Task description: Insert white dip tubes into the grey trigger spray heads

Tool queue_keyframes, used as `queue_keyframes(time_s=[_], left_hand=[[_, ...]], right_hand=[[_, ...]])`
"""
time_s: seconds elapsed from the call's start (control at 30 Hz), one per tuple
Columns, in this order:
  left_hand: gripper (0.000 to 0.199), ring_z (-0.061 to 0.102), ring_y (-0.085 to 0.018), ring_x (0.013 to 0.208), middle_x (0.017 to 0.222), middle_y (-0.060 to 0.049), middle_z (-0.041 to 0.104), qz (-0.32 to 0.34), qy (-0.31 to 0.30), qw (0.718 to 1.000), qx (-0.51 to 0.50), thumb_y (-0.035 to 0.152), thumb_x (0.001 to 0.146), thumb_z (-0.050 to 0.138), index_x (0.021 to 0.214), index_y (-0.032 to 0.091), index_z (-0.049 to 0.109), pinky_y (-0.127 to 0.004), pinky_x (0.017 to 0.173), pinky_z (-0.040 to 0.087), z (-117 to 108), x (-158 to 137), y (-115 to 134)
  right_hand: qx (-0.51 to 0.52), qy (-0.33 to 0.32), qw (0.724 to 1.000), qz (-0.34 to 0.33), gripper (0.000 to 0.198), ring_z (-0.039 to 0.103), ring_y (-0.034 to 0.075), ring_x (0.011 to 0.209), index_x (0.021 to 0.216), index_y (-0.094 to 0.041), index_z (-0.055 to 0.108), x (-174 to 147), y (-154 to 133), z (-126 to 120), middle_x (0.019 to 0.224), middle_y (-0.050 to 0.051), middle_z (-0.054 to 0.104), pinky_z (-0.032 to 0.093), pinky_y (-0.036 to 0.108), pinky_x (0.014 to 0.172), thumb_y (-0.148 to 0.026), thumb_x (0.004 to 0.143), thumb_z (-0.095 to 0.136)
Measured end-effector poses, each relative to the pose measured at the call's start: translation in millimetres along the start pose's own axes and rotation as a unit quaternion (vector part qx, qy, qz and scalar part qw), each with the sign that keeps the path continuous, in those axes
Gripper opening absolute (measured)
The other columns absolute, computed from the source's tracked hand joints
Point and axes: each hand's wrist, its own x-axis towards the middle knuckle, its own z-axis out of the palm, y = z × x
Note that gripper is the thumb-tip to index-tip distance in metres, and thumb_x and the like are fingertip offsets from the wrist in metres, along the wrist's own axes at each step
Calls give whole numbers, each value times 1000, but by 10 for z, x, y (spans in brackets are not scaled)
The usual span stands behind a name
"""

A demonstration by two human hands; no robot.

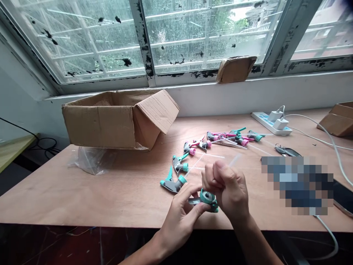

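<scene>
Your left hand (180, 209) and right hand (228, 187) meet at lower centre of the frame, just above the near edge of the counter (110, 191). Between them is a grey spray trigger head (206, 198) with a teal collar. Left fingers are closed around its grey body from below. Right fingers are clenched around a clear dip tube (234, 160), pinching it low, close to the collar.

Orientation: the teal collar faces up and toward the camera. The tube's long axis rises from the collar toward the upper right of the frame. The grey body extends left from the collar, roughly level. Whether the tube end is seated in the collar cannot be told; your right fingers hide the joint.

Judgement on the step in hand, fitting tube to head:
- Keep the pinch low on the tube; a thin tube will likely buckle if gripped high.
- Hold the tube in line with the collar's bore before pressing.
- Brace the head firmly with the left fingers so it does not roll.

Nearby: finished or waiting trigger heads (176, 173), teal and pink, lie in a scattered line running to upper right. An open cardboard box (110, 121) sits at left of centre. A power strip (271, 123) lies at right.
</scene>
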Motion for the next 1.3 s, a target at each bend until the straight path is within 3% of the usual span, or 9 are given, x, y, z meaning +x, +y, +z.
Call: queue_keyframes(time_s=[0.17,0.33,0.43,0.57,0.8,1.0,1.3], left_hand=[[36,60,-27,107,115,-10,64,-28,-10,996,-87,42,95,69,124,20,70,-37,95,53,2,-16,3],[33,65,-18,88,102,-5,68,-80,10,989,-126,42,91,75,114,20,70,-27,82,55,20,-26,-14],[34,70,-19,90,102,-5,70,-88,22,983,-160,42,90,75,115,20,68,-29,85,56,30,-39,-30],[34,73,-22,87,95,-6,73,-92,10,977,-191,42,92,73,115,19,64,-36,87,58,39,-36,-25],[28,62,-13,82,90,0,64,-63,35,984,-162,41,92,75,108,19,67,-23,78,54,23,-27,-42],[28,61,-14,81,87,0,64,-70,35,985,-156,41,92,74,106,18,67,-23,78,53,43,-6,-22],[25,58,-13,80,88,1,63,-64,33,988,-138,39,95,69,109,18,66,-22,76,50,49,6,-43]], right_hand=[[45,21,998,31,31,35,12,52,69,-21,54,47,-258,12,67,-3,44,33,27,49,-37,95,60],[89,0,994,55,50,14,9,46,59,-21,31,80,-386,1,55,-7,21,18,26,42,-39,97,57],[112,-12,992,54,57,8,8,42,57,-22,21,103,-364,3,49,-8,13,11,26,39,-40,100,54],[129,15,991,43,59,7,8,41,57,-22,17,116,-278,29,48,-9,12,11,25,38,-39,99,55],[142,9,988,61,63,8,6,39,54,-22,18,71,-132,85,46,-10,13,11,24,37,-42,98,58],[129,28,991,30,64,7,6,38,54,-22,18,43,-107,68,46,-10,12,11,23,35,-44,99,58],[151,48,986,49,63,7,5,37,55,-22,19,63,-1,8,45,-10,13,11,22,34,-46,98,58]])
